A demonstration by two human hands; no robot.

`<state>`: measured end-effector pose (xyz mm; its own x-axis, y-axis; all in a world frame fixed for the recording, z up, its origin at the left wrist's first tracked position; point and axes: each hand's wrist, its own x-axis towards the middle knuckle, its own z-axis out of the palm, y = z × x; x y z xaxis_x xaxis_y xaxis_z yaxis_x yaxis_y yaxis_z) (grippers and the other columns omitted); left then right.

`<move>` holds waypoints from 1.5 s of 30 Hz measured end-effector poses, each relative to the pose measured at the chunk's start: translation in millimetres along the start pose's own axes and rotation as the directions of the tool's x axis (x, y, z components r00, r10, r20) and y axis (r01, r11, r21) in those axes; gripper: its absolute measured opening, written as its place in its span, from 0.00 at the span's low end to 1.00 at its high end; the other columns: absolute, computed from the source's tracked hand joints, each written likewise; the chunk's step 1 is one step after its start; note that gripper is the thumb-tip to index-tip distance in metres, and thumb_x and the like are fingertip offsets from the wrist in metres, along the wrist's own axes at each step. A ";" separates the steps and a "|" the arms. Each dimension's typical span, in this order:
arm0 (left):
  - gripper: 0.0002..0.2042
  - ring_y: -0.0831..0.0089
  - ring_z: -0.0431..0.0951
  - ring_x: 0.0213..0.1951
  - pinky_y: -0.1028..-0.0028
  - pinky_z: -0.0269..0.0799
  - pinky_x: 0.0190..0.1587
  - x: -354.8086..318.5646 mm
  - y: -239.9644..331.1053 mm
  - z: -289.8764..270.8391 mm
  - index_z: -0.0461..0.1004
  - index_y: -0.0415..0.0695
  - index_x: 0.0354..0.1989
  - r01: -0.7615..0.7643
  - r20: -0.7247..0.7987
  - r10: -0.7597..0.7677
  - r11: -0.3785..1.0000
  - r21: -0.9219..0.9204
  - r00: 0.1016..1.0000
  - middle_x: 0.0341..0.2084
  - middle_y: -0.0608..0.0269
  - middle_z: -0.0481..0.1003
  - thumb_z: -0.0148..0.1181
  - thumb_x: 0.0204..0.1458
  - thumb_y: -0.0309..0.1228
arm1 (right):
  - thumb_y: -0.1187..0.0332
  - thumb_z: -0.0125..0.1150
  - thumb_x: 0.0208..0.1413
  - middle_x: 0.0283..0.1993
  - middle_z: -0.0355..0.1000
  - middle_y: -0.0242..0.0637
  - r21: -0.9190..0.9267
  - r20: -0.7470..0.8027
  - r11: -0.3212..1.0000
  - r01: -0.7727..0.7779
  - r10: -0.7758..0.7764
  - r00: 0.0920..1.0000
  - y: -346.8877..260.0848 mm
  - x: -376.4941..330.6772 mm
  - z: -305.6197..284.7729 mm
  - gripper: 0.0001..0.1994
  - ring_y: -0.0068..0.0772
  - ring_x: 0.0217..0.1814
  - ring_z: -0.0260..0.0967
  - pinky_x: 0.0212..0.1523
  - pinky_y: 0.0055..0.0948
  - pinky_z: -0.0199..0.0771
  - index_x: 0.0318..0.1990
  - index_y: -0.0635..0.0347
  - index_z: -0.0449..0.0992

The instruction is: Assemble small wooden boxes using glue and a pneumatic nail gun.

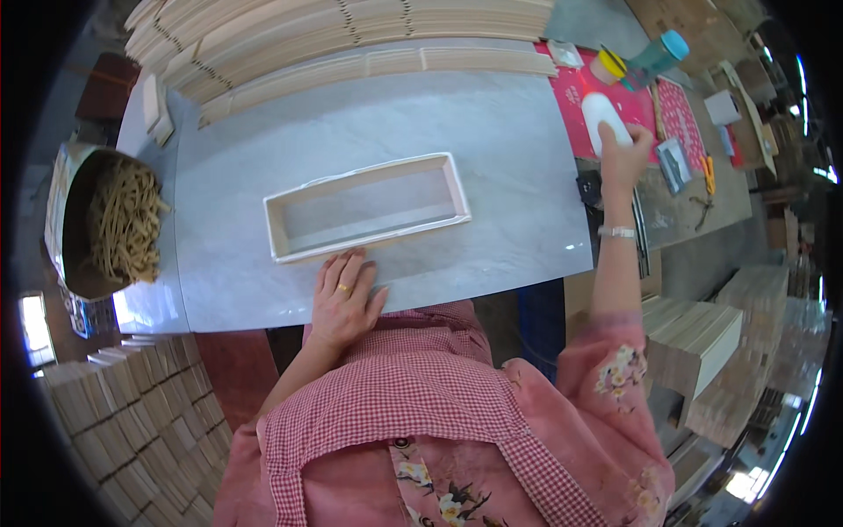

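A shallow rectangular wooden frame [369, 246] lies on the pale table, its top rim lined with something white and glossy; the tabletop shows through its middle. Just in front of its near side, my left hand [345, 294] rests palm down at the table edge, fingers stretched out and holding nothing. Far to the right, my right hand [625, 156] is wrapped round a white squeeze bottle [601, 119] with a reddish tip. The bottle is tilted over a red mat [571, 105], its tip pointing away from me.
Stacked thin wooden strips [369, 66] line the table's far side. A bin [66, 211] of tan bands [127, 224] stands at the left. Beyond the bottle are a yellow-lidded jar [607, 67] and a teal bottle [654, 61]. An orange-handled tool [709, 176] lies at the right.
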<state>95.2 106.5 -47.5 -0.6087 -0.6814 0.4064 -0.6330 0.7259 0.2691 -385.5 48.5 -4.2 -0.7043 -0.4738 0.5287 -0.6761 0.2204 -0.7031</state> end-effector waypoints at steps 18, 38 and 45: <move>0.18 0.51 0.67 0.60 0.54 0.63 0.65 -8.7 5.7 1.3 0.77 0.41 0.51 0.057 0.090 -0.064 0.996 0.074 0.994 0.60 0.53 0.69 0.64 0.53 0.35 | 0.55 0.67 0.53 0.39 0.79 0.48 -0.769 0.311 0.588 0.252 0.001 0.950 116.1 96.6 -1.9 0.18 0.51 0.41 0.76 0.44 0.44 0.76 0.44 0.58 0.80; 0.15 0.52 0.67 0.60 0.55 0.63 0.62 -14.3 -20.5 17.6 0.76 0.43 0.54 -0.104 0.040 0.100 0.988 0.118 0.994 0.61 0.51 0.67 0.56 0.63 0.37 | 0.63 0.59 0.61 0.31 0.73 0.40 -0.288 -0.624 0.643 -0.710 0.437 0.648 95.5 -353.4 -332.0 0.12 0.37 0.30 0.68 0.35 0.32 0.70 0.36 0.65 0.77; 0.15 0.53 0.67 0.61 0.56 0.62 0.63 -15.4 -23.7 18.6 0.76 0.43 0.54 -0.106 0.060 0.098 0.982 0.155 0.993 0.60 0.51 0.68 0.54 0.64 0.37 | 0.48 0.64 0.55 0.38 0.76 0.50 -0.563 -0.484 0.149 -0.813 0.738 0.470 224.9 -393.3 -349.1 0.27 0.48 0.39 0.76 0.44 0.34 0.76 0.41 0.71 0.75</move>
<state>110.7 98.0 -76.4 -0.6954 -0.6116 0.3774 -0.6314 0.7707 0.0857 -336.2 582.1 -204.2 -0.9349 0.3527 -0.0407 0.3503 0.8979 -0.2667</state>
